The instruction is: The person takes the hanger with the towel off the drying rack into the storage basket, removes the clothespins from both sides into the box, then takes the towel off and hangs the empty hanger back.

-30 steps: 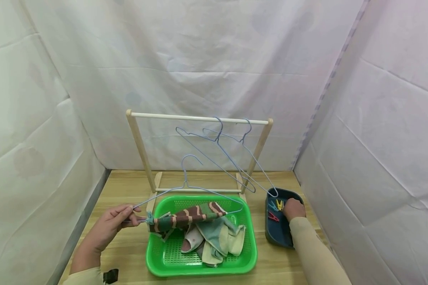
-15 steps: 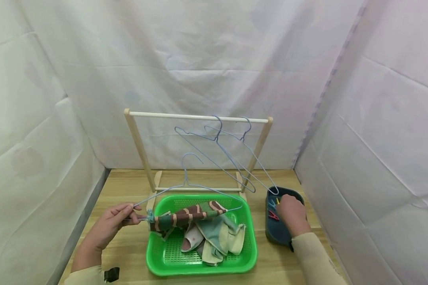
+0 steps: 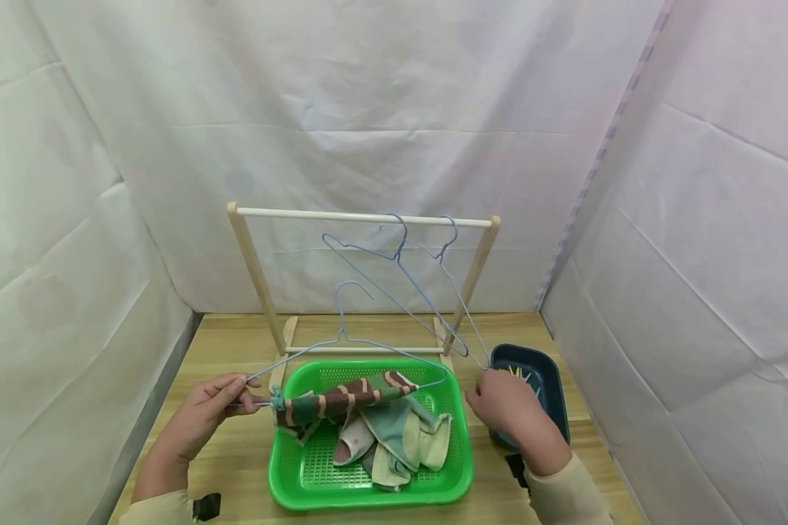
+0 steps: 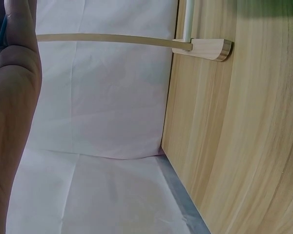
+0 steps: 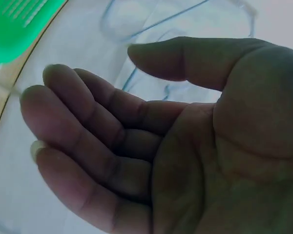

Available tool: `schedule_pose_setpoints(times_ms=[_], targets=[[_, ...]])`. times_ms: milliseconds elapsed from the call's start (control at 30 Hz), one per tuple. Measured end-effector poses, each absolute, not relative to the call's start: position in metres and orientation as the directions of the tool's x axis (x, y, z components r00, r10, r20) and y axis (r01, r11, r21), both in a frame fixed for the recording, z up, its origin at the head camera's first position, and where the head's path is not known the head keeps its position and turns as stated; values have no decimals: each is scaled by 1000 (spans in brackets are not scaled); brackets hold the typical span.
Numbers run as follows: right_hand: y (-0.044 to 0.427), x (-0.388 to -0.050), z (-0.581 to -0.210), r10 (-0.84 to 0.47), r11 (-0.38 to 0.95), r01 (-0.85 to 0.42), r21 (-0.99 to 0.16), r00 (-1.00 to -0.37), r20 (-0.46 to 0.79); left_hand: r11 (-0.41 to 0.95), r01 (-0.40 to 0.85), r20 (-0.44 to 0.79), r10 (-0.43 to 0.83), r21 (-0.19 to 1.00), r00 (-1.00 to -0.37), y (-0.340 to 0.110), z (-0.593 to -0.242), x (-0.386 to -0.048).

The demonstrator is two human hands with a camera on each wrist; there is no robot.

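In the head view, my left hand [image 3: 200, 412] pinches the left corner of a blue wire hanger [image 3: 342, 340], held over the green basket. A brown and green striped cloth [image 3: 341, 397], possibly a sock, lies along its lower bar. A light blue clothespin [image 3: 277, 397] sits at the cloth's left end. My right hand [image 3: 508, 405] is between the basket and a dark blue tray [image 3: 558, 408], overlapping the tray's left side. In the right wrist view, its fingers [image 5: 97, 146] are loosely bent and apart from the thumb, with nothing seen between them.
Behind the green basket [image 3: 368, 499] stands a wooden rack [image 3: 252, 277] with a white rail. Two more wire hangers [image 3: 399, 255] hang there, one reaching close to my right hand. Crumpled small clothes [image 3: 400, 437] lie in the basket. Yellow and blue clothespins [image 3: 519, 374] show in the tray.
My right hand has come out of the tray and moved left, toward the basket. The rightmost hanging hanger has swung a little left. My left hand and its hanger stay nearly still.
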State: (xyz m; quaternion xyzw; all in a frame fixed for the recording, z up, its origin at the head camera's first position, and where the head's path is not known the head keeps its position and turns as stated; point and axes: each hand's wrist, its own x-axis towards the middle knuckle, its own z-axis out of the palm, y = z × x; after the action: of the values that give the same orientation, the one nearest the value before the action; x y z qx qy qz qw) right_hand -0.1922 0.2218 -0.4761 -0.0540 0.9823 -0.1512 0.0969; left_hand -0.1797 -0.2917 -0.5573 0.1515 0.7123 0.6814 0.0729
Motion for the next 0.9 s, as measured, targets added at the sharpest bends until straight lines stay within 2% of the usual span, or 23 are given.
schedule_pose_setpoints(times_ms=[167,300,433,533,900], targets=[[190,-188,-477,-247,882,-170,-438,-961,-124,16,138,125,325,990,-938,-290,-556,-179],[157,-190,-482,-379,800,-315,-510,-925,-24,22,130,116,327,991,-938,-291,-556,-181],[120,-189,-485,-505,746,-504,-435,-854,123,20,143,128,337,990,-933,-292,-557,-181],[94,-190,-490,-566,720,-599,-352,-799,202,14,154,139,348,988,-927,-291,-557,-182],[14,-199,-508,-663,638,-687,-349,-720,207,-11,167,160,357,986,-920,-287,-561,-181]])
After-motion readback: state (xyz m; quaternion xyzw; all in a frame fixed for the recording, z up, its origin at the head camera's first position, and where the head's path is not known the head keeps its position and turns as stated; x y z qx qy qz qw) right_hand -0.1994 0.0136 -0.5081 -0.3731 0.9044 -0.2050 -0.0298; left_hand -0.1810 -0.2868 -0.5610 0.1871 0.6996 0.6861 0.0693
